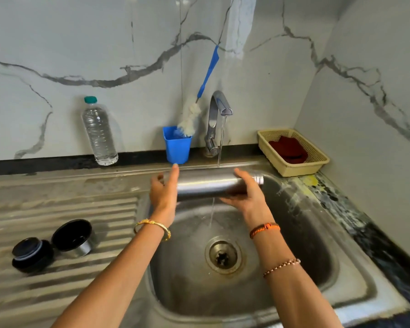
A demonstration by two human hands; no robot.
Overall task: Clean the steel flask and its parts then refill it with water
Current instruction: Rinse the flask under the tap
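Note:
The steel flask (206, 184) lies horizontal over the sink basin (301, 235), its threaded neck pointing right. A thin stream from the tap (219, 107) lands on its body and runs off below. My right hand (243, 189) grips the flask near the neck end. My left hand (165, 189) rests against the base end with its fingers straight. On the ribbed drainboard (62, 204) at the left sit the flask's steel cup lid (74, 237) and its black stopper (31, 254).
A blue cup (177, 147) with a blue-handled bottle brush (191, 117) stands behind the sink, left of the tap. A clear water bottle (99, 131) stands further left. A beige basket (317, 159) holding a dark red cloth sits at the right corner.

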